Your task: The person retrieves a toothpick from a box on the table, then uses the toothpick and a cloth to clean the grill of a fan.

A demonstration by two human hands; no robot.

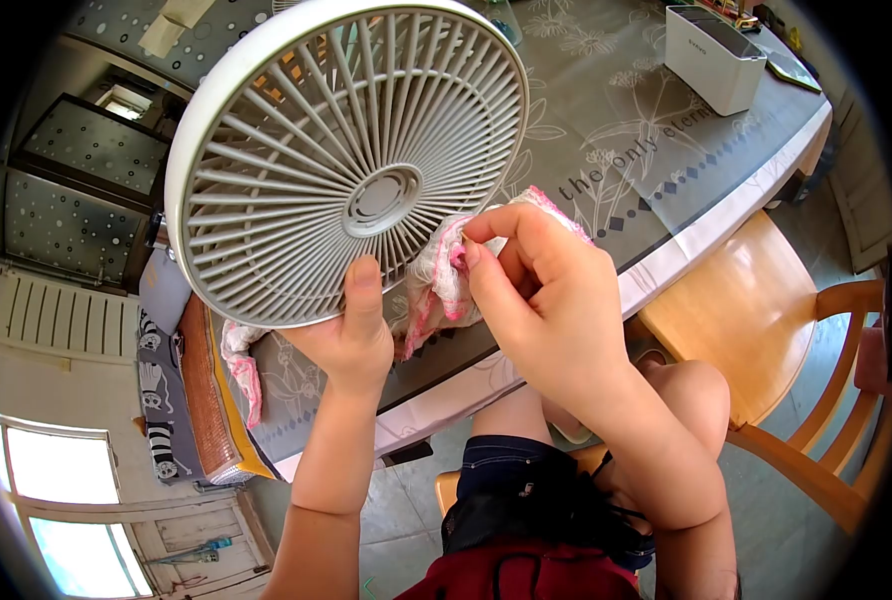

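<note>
A round fan cover [386, 200] with a white rim and grey radial slats is tilted up at the upper left of centre. My left hand [351, 335] grips its lower edge, with the thumb on the slats and the other fingers behind it. Just right of the cover, my right hand [551, 290] pinches with thumb and forefinger at a white cloth with pink edges [441, 275]. The cloth lies against the lower right of the cover. Another part of pink-edged cloth [244, 370] shows below the cover's left side.
A grey patterned tablecloth [606, 140] covers the table beneath. On it at the upper right stands a white box-shaped device [711, 60]. A wooden chair [736, 320] is at the right, near the table edge. A sofa with cushions [161, 400] stands at the left.
</note>
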